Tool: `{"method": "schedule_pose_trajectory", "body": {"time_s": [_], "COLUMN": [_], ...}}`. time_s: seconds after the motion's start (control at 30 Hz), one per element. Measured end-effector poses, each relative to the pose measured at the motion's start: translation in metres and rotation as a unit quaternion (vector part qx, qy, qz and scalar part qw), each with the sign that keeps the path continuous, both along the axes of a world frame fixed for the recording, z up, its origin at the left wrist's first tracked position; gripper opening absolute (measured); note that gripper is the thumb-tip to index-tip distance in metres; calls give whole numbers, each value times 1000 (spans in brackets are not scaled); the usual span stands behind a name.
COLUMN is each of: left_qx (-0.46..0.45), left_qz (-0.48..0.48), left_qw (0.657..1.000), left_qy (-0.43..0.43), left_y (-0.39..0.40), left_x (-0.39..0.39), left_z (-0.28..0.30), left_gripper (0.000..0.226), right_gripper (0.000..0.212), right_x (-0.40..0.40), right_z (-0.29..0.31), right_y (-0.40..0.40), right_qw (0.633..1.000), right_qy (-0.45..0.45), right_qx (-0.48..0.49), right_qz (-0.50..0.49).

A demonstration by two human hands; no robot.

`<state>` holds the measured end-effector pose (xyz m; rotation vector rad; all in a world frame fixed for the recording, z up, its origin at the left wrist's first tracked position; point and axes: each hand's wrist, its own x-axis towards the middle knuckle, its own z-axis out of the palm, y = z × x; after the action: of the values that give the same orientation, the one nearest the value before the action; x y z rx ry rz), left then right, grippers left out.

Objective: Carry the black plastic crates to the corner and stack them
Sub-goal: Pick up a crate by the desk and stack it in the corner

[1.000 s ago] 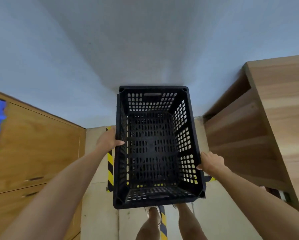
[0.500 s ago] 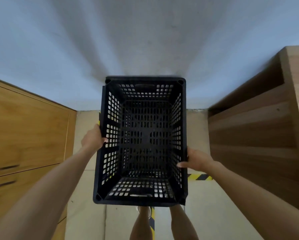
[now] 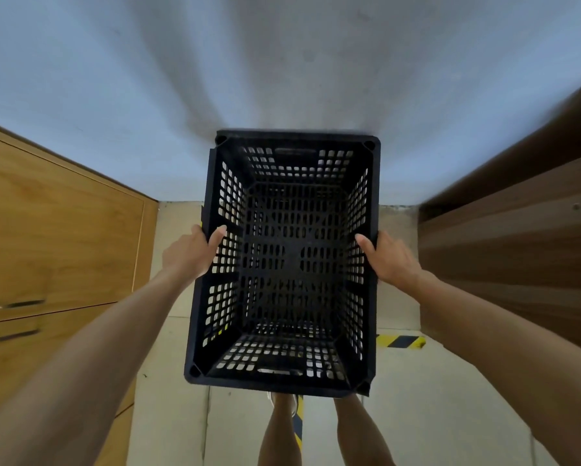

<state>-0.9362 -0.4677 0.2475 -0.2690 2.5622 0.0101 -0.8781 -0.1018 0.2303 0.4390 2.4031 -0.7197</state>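
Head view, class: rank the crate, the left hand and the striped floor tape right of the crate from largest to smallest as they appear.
1. Crate, by far.
2. Left hand.
3. Tape, though it lies farther from the camera.

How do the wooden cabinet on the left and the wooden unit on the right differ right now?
The cabinet on the left is a lighter, golden wood with flat fronts and dark slot handles; the unit on the right is darker brown with stepped horizontal ledges and no handles in view. Both stand against the pale wall, flanking the black crate that the left hand and right hand grip by its side rims.
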Motion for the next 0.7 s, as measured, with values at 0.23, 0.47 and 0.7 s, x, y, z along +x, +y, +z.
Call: {"method": "schedule_pose_trajectory", "body": {"time_s": [0.23, 0.47, 0.7], "left_qx": [-4, 0, -1], "left_qz": [5, -6, -83], "left_qw": [1000, 1000, 996], "left_qy": [1, -17, -17], "left_y": [11, 8, 22], "left_x": [2, -2, -18], "left_z": [-9, 2, 67], "left_gripper": [94, 78, 65], "right_gripper": [78, 54, 43], "right_x": [-2, -5, -21], "right_z": [16, 10, 69], "right_y": [4, 8, 11], "right_qw": [1000, 998, 963], "right_qy": [-14, -65, -61], "right_qx": [14, 22, 176], "right_qz": [-16, 9, 195]}}
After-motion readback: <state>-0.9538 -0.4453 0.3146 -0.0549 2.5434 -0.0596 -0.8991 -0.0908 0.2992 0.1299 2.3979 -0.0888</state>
